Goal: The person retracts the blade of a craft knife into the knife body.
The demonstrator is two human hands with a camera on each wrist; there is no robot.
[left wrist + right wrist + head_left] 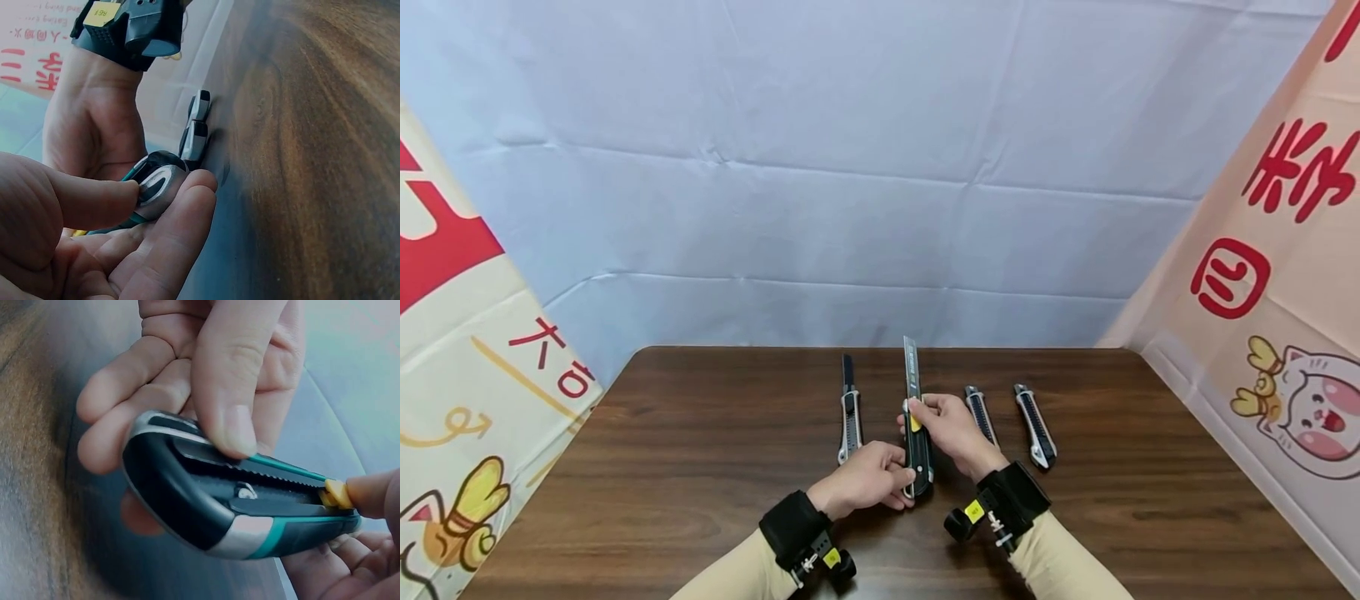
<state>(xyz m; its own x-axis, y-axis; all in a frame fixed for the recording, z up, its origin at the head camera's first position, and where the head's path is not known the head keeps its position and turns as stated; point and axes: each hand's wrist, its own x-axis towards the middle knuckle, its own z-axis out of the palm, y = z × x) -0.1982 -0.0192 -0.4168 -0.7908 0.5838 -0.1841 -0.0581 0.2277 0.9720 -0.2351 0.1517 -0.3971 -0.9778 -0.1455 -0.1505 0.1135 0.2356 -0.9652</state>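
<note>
A black and green utility knife is held up between both hands, its long silver blade extended away from the person. My left hand pinches the butt end between thumb and fingers; the left wrist view shows the rounded silver-and-black end cap there. Farther up the handle, my right hand grips the knife near the blade end. Its thumb rests on the yellow slider. Both hands are above the tabletop, and the slider's track faces up.
On the brown wooden table lies a grey knife with a black blade, left of the held one. Two more grey and black knives lie to the right, one partly behind the right hand, the other farther out. Printed cloths hang at both sides.
</note>
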